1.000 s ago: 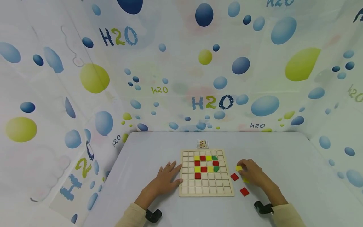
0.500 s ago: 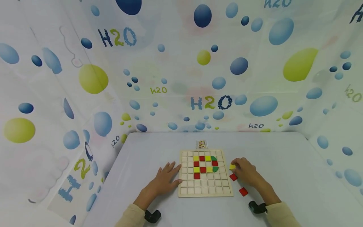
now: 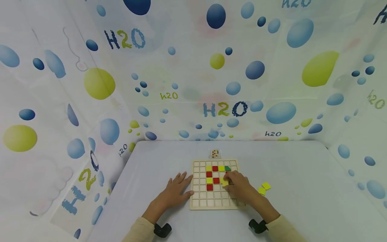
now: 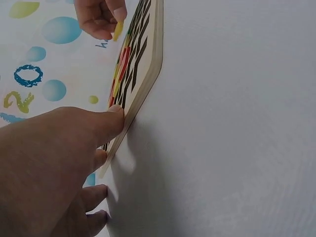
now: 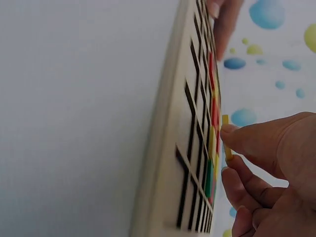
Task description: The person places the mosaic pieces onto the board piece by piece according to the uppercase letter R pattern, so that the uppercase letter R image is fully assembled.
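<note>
A wooden grid board lies on the table, with red, yellow and green tiles set in its cells. My right hand is over the board's right half and pinches a square yellow tile between thumb and fingertips. In the right wrist view that tile stands on edge, close to the board's face. Some set tiles and cells are behind this hand. My left hand rests spread at the left edge of the board, its thumb against the frame.
Beyond the board lies a small card printed with a coloured grid pattern. Two loose yellow tiles lie to the right of my right forearm. A patterned sheet hangs behind and beside the white table.
My right hand has carried the yellow tile leftward from the table onto the board. Two yellow tiles have come into view, and the loose red ones are now hidden. The left hand stays put.
</note>
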The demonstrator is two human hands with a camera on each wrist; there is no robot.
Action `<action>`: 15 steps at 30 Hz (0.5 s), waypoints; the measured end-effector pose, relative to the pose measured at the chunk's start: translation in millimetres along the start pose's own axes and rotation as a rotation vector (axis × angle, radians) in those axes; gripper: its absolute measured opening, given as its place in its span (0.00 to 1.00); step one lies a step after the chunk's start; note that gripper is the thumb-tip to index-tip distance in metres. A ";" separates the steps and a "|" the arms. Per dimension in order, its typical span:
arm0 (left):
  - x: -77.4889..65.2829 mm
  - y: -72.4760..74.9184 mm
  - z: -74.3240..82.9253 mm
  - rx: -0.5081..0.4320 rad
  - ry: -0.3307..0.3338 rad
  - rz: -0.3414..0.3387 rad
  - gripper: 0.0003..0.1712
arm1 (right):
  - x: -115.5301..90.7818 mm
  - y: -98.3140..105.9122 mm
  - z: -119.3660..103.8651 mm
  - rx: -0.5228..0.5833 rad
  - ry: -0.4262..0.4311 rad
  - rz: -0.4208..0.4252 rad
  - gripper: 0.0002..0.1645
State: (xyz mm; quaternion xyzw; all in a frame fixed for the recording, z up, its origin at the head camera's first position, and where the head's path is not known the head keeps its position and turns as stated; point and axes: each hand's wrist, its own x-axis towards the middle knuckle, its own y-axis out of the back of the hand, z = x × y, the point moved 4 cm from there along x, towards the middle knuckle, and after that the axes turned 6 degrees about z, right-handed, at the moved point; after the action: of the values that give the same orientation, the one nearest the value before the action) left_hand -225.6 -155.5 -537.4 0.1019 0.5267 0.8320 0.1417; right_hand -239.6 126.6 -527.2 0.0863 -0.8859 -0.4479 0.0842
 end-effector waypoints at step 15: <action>-0.3 1.1 0.3 -0.019 0.012 -0.024 0.41 | -1.7 -22.0 -28.9 -0.084 0.124 -0.013 0.10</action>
State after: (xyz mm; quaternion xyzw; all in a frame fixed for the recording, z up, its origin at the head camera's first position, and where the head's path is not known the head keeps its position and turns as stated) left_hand -225.4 -155.8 -536.2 0.0895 0.5209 0.8357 0.1494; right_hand -229.8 91.6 -528.1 0.1160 -0.8588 -0.4792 0.1393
